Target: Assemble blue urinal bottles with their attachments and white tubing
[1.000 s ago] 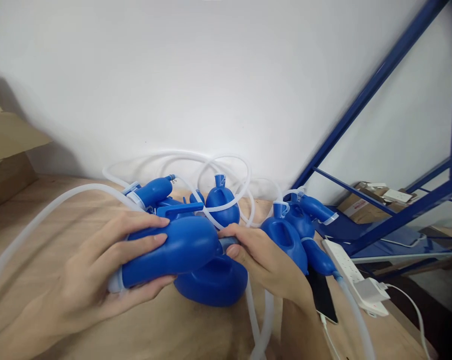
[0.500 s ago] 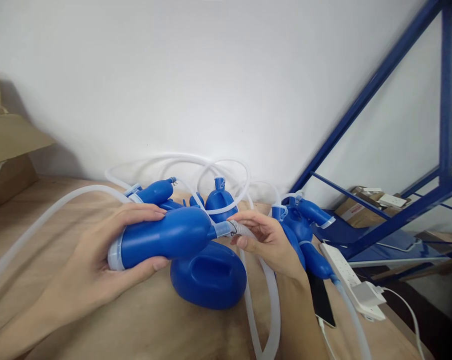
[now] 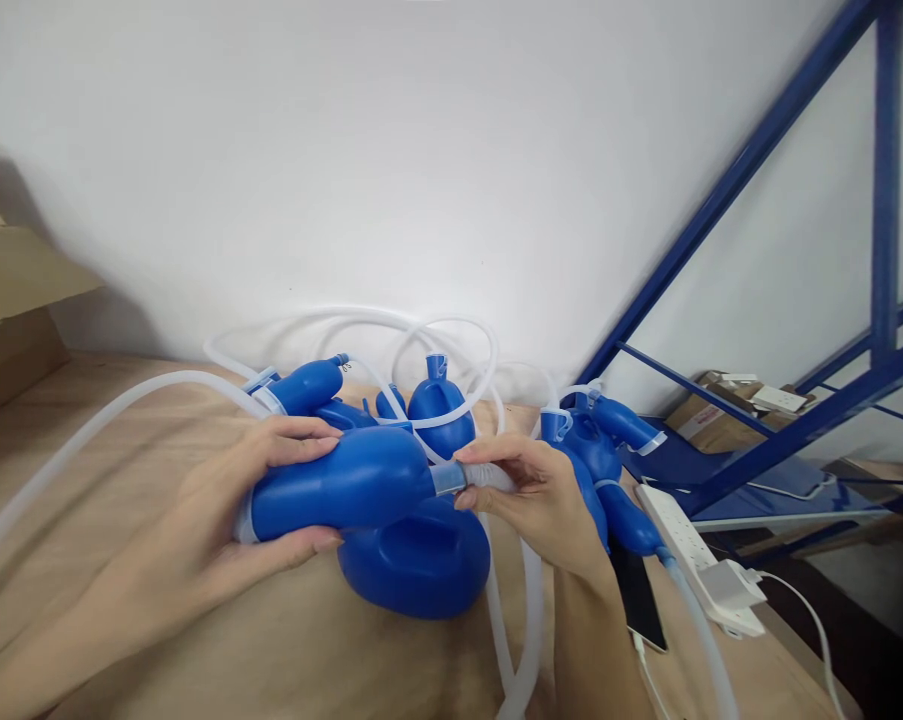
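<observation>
My left hand (image 3: 203, 540) wraps round a rounded blue bottle-shaped plastic piece (image 3: 338, 480) with a whitish rim at its left end. A translucent sleeve (image 3: 446, 479) covers its narrow right tip, and a whitish ridged hose (image 3: 490, 478) runs on from there. My right hand (image 3: 552, 500) pinches the hose at this joint between thumb and fingers, hiding part of the connection. Behind and below the held piece, a blue jug (image 3: 413, 580) with a recessed grip rests on the table.
More blue jugs (image 3: 442, 405) with hoses stand near the wall, and others (image 3: 593, 445) sit at the right. A phone (image 3: 641, 600) and a power strip (image 3: 695, 560) lie beside a blue metal rack (image 3: 721, 220). Cardboard boxes (image 3: 16, 350) are at the left on the wooden table (image 3: 121, 440).
My right fingers have closed from a loose hold to a pinch on the hose end, covering the dark wire clip seen there earlier. The blue piece has shifted slightly right and down.
</observation>
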Available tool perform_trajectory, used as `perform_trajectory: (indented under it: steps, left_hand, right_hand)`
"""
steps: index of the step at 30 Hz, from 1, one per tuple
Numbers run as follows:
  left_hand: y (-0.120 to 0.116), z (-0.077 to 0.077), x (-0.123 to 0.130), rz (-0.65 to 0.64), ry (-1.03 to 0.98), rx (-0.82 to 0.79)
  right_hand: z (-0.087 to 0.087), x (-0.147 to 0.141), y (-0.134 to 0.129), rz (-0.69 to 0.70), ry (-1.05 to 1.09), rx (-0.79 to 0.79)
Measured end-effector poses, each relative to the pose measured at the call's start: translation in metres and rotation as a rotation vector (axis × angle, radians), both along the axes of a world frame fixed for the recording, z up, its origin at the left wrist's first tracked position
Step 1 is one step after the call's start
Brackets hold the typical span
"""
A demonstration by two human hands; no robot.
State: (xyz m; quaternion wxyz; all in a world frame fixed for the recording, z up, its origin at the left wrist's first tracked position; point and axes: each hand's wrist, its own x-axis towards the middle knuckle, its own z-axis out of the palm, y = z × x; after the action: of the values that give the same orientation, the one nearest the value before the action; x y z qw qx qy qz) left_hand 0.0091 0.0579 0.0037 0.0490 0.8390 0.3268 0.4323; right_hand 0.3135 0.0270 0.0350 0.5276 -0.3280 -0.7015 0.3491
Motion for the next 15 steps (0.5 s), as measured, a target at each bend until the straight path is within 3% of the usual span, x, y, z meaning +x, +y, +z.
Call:
perform_trajectory:
  steps: [4,9,15]
  left_hand:
    - [0.0037,-0.0031,-0.0054,-0.095,-0.009,0.024]
    - [0.0032,-0.002,-0.0063,-0.08,0.001,0.094]
    - [0.0062,-0.0032,-0.003,-0.06,0.02,0.156]
  right_hand:
    - [-0.0039,-0.0024,0.0011,0.063,-0.005,-0.026]
    - [-0.0096,-0.0076,0.0033,0.037,0.076,-0.102]
    - [-0.004,-0.0072,0.0039,0.048,0.063,-0.183]
